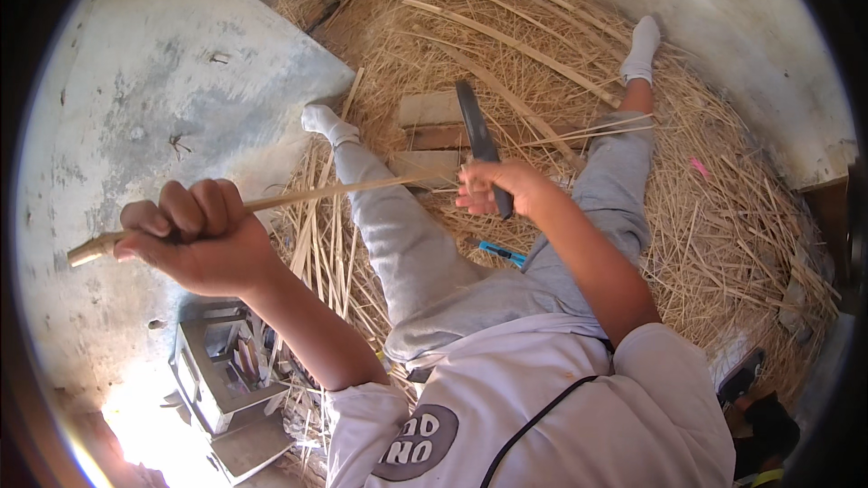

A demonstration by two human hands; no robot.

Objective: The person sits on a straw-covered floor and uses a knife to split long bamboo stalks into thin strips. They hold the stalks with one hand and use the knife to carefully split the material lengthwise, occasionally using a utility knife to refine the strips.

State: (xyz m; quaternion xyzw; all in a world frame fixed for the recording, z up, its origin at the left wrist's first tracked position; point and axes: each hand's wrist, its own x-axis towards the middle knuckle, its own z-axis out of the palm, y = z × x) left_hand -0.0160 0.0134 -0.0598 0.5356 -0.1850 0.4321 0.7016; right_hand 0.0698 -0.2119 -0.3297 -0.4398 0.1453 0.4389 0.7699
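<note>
My left hand (192,233) is raised at the left, its fingers wrapped around a long, thin bamboo strip (336,190). The strip's pale, thicker end sticks out beyond my thumb. From there it runs across above my left leg to my right hand (499,186). That hand is closed around the middle of a dark, flat knife (476,122), which shows above and below it. My right fingertips are beside the strip's far end; whether they pinch it too is hard to see. Below this hand, a blue box cutter (502,253) lies between my legs.
Straw-like shavings (714,217) cover the floor around my outstretched legs. Bricks (429,110) lie between my feet, with longer bamboo slats (506,41) beyond. A pale wall (172,81) stands close at the left. A box-like frame (203,380) holds scraps at lower left.
</note>
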